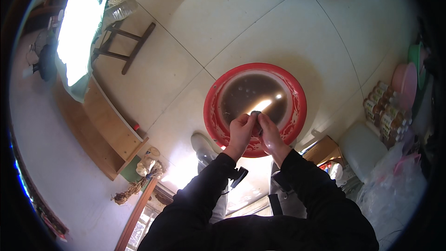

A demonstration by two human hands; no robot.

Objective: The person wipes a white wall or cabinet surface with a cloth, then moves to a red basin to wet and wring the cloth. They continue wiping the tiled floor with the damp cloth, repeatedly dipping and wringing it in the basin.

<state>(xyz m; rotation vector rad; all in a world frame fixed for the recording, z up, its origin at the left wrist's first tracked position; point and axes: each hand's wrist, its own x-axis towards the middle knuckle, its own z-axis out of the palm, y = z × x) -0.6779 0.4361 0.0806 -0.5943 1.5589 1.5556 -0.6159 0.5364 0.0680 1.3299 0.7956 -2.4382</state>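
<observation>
A red basin with a pale pattern stands on the floor before me, partly filled with murky brownish water. Over its near side, my left hand and my right hand meet, thumbs and fingers pinched together. Between them they grip a small dark item, perhaps wet cloth; most of it is hidden by my fingers. Bubbles float on the water, and a bright reflection crosses it just beyond my fingertips.
My shoe is beside the basin. To the right are packed drink bottles, a pink basin, a cardboard box and clear plastic bags. On the left are a wooden cabinet and a dark-legged stool.
</observation>
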